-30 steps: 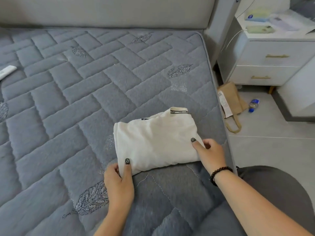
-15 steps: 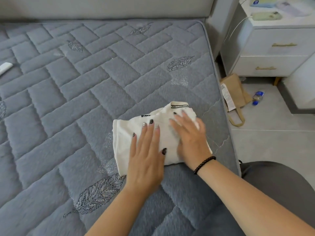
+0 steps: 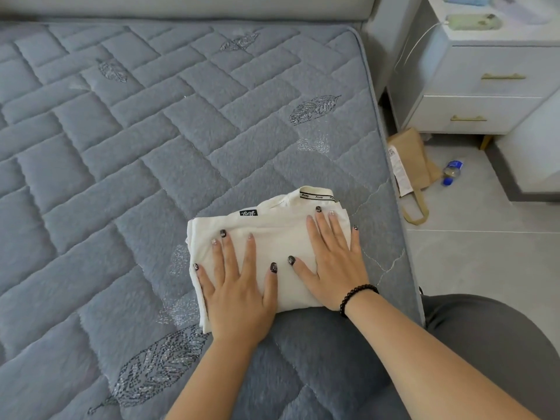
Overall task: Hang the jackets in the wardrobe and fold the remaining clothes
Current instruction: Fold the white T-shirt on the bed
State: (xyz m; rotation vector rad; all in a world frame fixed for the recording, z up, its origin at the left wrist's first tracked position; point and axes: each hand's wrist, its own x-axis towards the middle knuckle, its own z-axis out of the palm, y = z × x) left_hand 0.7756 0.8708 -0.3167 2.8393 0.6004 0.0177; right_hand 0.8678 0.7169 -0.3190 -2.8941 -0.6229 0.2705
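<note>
A folded cream-white garment (image 3: 278, 234) with a black neck label lies on the grey quilted bed (image 3: 151, 147), near its right edge. My left hand (image 3: 239, 286) presses flat on the garment's left half, fingers spread and straight. My right hand (image 3: 333, 265), with a black bead bracelet at the wrist, presses flat on the right half, its little finger reaching past the cloth onto the quilt. No jacket or wardrobe is in view.
A white bedside cabinet (image 3: 485, 95) with two gold-handled drawers stands right of the bed. On the tiled floor lie a brown paper bag (image 3: 409, 159) and a small plastic bottle (image 3: 451, 172). My grey-trousered knee (image 3: 491, 344) is at the lower right.
Both hands let go of the garment's near edge, moved onto its top and spread apart, left hand sliding left and right hand right, flattening it.
</note>
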